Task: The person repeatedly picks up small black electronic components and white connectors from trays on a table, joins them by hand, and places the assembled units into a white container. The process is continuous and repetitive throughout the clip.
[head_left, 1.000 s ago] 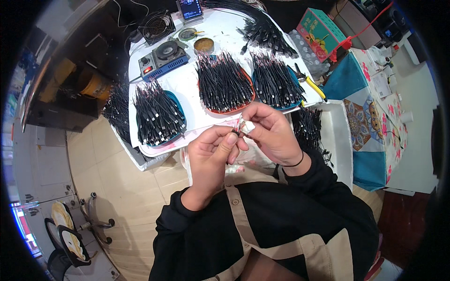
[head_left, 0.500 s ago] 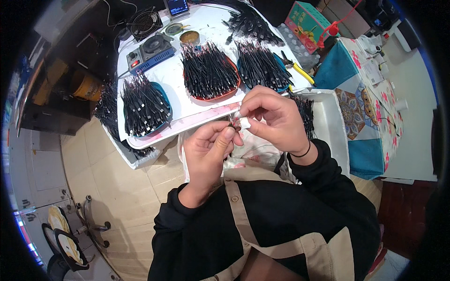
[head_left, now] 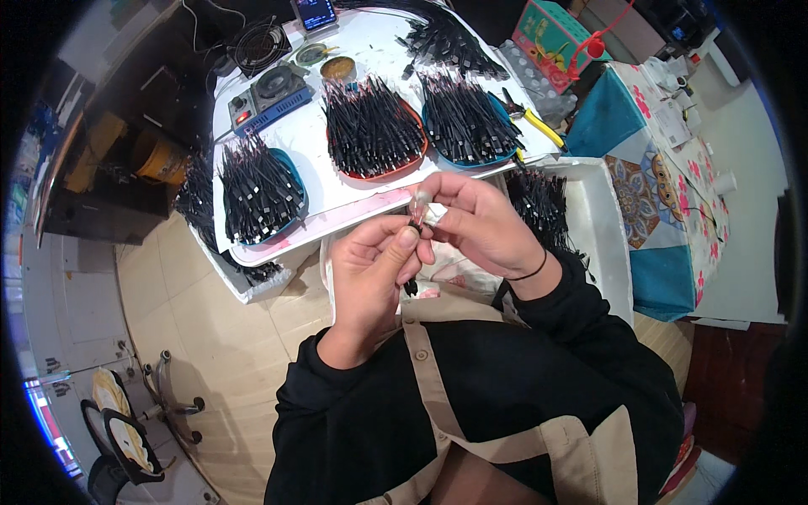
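Between the thumb and fingers of my left hand (head_left: 364, 261) is a short black cable (head_left: 411, 288); its lower end sticks out below the fingers. Thin reddish wires (head_left: 417, 216) rise from its upper end. My right hand (head_left: 484, 223) pinches at these wires, with white wraps on the thumb and forefinger tips. The fingers partly hide the wire tips. Beyond my hands, bundles of similar black cables stand in a red-orange basket (head_left: 389, 176) and in blue baskets at the left (head_left: 296, 172) and right (head_left: 484, 162).
A soldering-type unit (head_left: 271, 97), a round tin (head_left: 339, 69) and a fan (head_left: 259, 46) stand on the white table (head_left: 337, 202). Yellow-handled pliers (head_left: 543, 130) lie at its right edge. White foam boxes (head_left: 608, 227) with more cables flank my lap.
My right hand has shifted slightly left, its forefinger tip now beside the wires. The cable's lower end now shows below my left hand, which stays almost in place.
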Demonstrator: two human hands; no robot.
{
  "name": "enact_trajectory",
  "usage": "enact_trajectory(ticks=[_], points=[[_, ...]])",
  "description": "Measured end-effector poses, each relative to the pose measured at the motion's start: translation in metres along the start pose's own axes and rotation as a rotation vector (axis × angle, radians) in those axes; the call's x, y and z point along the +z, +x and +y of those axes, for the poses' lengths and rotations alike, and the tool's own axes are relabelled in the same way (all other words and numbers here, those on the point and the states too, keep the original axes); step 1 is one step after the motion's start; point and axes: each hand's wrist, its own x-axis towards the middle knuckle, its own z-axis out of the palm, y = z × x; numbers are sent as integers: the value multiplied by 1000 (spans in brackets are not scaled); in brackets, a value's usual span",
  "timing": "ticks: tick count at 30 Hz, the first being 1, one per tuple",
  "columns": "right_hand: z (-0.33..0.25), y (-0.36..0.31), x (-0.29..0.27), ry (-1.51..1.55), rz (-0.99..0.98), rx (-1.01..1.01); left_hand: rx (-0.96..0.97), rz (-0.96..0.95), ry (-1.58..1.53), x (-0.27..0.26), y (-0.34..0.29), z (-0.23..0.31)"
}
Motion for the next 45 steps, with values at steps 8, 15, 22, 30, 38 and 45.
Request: enact_trajectory(ticks=[8, 15, 22, 30, 38, 45], points=[[-9, 7, -7, -89, -47, 48, -43, -47, 27, -1, 7, 3], [-1, 29, -18, -72, -22, 170, -158, 38, 135, -13, 15, 6], [-11, 49, -23, -40, -125, 173, -249, -104, 0, -20, 33, 19], [-28, 50, -24, -188, -124, 51, -198, -155, 131, -19, 42, 24], [-16, 36, -20, -317, -95, 4, -107, -79, 217, -12, 26, 11], [-6, 26, -23, -433, -82, -21, -248, -57, 108, -14, 10, 9]])
